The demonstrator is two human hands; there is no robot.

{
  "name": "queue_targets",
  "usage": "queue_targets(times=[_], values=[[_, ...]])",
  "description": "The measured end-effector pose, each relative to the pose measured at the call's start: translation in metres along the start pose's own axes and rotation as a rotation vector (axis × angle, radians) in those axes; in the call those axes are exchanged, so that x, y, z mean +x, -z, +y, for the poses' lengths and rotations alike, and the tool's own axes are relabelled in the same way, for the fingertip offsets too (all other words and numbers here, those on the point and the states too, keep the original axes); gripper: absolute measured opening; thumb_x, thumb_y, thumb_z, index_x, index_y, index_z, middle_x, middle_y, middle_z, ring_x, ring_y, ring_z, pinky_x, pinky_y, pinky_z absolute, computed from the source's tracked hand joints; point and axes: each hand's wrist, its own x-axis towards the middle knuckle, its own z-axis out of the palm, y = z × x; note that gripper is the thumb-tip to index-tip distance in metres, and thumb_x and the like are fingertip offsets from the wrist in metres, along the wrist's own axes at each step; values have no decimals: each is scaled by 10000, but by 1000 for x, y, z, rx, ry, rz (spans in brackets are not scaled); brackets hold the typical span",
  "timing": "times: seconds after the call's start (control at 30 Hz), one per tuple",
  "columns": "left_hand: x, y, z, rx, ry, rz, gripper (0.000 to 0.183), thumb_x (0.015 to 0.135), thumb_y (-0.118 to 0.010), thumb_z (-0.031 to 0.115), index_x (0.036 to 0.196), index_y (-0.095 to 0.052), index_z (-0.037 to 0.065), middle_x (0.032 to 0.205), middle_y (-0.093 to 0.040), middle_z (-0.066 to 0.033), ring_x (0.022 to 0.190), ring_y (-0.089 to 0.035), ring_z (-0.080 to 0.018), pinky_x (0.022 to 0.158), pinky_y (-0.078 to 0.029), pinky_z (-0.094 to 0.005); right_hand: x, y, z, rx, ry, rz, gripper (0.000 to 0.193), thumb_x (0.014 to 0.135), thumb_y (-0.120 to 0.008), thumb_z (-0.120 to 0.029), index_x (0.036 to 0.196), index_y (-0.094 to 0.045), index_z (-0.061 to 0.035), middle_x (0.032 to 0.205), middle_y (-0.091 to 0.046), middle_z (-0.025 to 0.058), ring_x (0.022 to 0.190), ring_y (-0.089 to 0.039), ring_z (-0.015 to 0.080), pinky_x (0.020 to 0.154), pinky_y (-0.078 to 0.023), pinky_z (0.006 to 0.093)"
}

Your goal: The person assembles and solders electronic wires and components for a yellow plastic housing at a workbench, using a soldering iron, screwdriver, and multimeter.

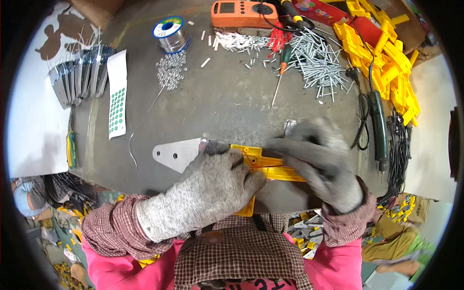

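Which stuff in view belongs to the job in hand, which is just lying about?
In the job, judging by the hands:
- yellow plastic housing, in the left hand, right hand over it
- grey metal plate, probably

Lying about, untouched:
- wire spool
- orange meter
- screw pile
- screwdriver
- sticker sheet

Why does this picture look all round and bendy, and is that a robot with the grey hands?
No robot here! It's a person wearing grey gloves. A camera on their head looks down, and its very wide lens makes straight edges look curved.

The left hand holds a yellow plastic piece. The right hand is beside it, too blurry to tell whether it grips anything. A flat metal plate with holes lies just left of the left hand.

Farther back on the grey table are a spool of silvery wire, an orange meter, a screwdriver, a pile of screws and a heap of yellow parts.
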Motion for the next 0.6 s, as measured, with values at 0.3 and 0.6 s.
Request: queue_targets(times=[0.3, 0.6], values=[[5, -9, -10, -319, 122, 247, 271, 787, -634, 143, 1047, -625, 67, 909, -627, -79, 929, -597, -263, 803, -470, -415, -11, -21, -23, -174, -204, -146, 326, 788, -700, -218, 1091, -649, -110, 919, -614, 59, 828, -638, 275, 698, -519, 400], [5, -26, -14, -845, 244, 416, 216, 825, -662, -33, 1018, -572, 1, 894, -593, -103, 819, -610, -201, 730, -489, -324, -18, 5, 6, -244, -229, -74, 276, 807, -662, -75, 1081, -633, -84, 935, -631, 95, 807, -627, 297, 730, -513, 375]])
